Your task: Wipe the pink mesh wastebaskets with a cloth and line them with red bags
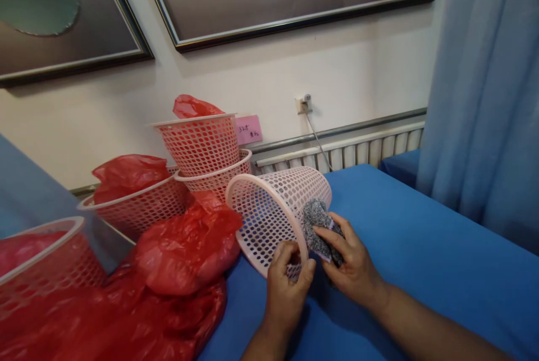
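A pale pink perforated plastic wastebasket (295, 184) lies on its side on the blue-covered bed, its wide mouth facing left and towards me. My left hand (288, 288) is closed on the near part of its rim, fingers inside and thumb outside. In my right hand (351, 260) is a bunched grey speckled cloth (316, 223), pressed against the outer wall just behind the rim. Red plastic bags (189, 243) lie in a crumpled heap left of the basket. The palm side of my right hand is hidden.
More pink baskets with red bags stand at left: an upper stacked one (200, 145), a wide one (138, 209) and a near one (54, 263). Behind the bed (421, 271) are a radiator (353, 150), a wall socket (304, 105) with a cord, and a blue curtain (480, 86) at right.
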A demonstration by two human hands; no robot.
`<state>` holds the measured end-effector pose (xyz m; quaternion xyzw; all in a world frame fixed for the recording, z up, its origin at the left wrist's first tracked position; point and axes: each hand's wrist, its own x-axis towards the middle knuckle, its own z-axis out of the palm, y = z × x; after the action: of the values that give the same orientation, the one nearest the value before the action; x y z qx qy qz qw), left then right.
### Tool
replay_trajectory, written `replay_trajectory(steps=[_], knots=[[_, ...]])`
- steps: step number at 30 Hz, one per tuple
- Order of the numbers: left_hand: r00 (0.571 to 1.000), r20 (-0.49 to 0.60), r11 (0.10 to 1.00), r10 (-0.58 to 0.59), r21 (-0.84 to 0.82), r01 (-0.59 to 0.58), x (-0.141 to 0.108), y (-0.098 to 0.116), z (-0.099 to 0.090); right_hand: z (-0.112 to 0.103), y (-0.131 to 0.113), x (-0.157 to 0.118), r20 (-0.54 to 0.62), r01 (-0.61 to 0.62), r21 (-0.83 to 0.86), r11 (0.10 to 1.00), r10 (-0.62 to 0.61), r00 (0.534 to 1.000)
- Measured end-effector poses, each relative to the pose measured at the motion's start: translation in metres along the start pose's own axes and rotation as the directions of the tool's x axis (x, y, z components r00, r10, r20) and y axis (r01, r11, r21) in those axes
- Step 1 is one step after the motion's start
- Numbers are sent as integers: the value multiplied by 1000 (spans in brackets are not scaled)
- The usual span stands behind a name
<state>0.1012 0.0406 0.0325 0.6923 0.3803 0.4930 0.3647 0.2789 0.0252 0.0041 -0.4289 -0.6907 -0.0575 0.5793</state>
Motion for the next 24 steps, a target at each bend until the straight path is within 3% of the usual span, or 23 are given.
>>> replay_trajectory(steps=[4, 7, 9, 11, 13, 14, 16, 18, 19, 20, 21, 23, 24], knots=[[999, 25, 984, -28, -173, 32, -2, 2, 3, -4, -14, -1, -5, 188, 15, 982, -187, 982], [992, 121, 982, -43, -179, 65, -5, 5, -2, -5, -24, -1, -9, 307, 15, 952, -307, 952], [986, 166, 987, -31, -148, 56, -7, 8, -8, -4, -19, 0, -22, 309, -8, 951, -309, 951], [985, 173, 993, -21, -114, 41, -8, 9, -14, -4, -1, 4, -64, 195, -62, 979, -199, 978], [983, 178, 994, -36, -96, 54, -11, 7, -17, -5, 30, 10, -158, -62, -108, 992, 45, 986], [980, 190, 993, -53, -94, 71, -13, 5, -17, -6, 48, 14, -224, -226, -99, 969, 199, 954], [974, 211, 991, -75, -94, 97, -16, -1, -15, -8, 79, 21, -338, -505, -13, 863, 472, 814], [973, 218, 992, -76, -87, 97, -18, -8, -11, -9, 93, 24, -388, -629, 73, 774, 603, 697], [973, 216, 992, -78, -83, 98, -18, -11, -9, -8, 91, 24, -395, -628, 83, 774, 604, 693], [974, 213, 992, -83, -81, 102, -19, -13, -7, -7, 81, 21, -386, -584, 64, 809, 560, 733], [974, 209, 991, -89, -77, 107, -19, -15, -5, -5, 66, 18, -358, -498, 29, 866, 475, 804], [975, 203, 991, -92, -77, 110, -19, -16, -3, -2, 27, 8, -234, -193, -37, 980, 179, 956], [977, 195, 991, -87, -84, 105, -19, -16, -2, -2, 8, 3, -148, 0, -32, 999, -5, 989]])
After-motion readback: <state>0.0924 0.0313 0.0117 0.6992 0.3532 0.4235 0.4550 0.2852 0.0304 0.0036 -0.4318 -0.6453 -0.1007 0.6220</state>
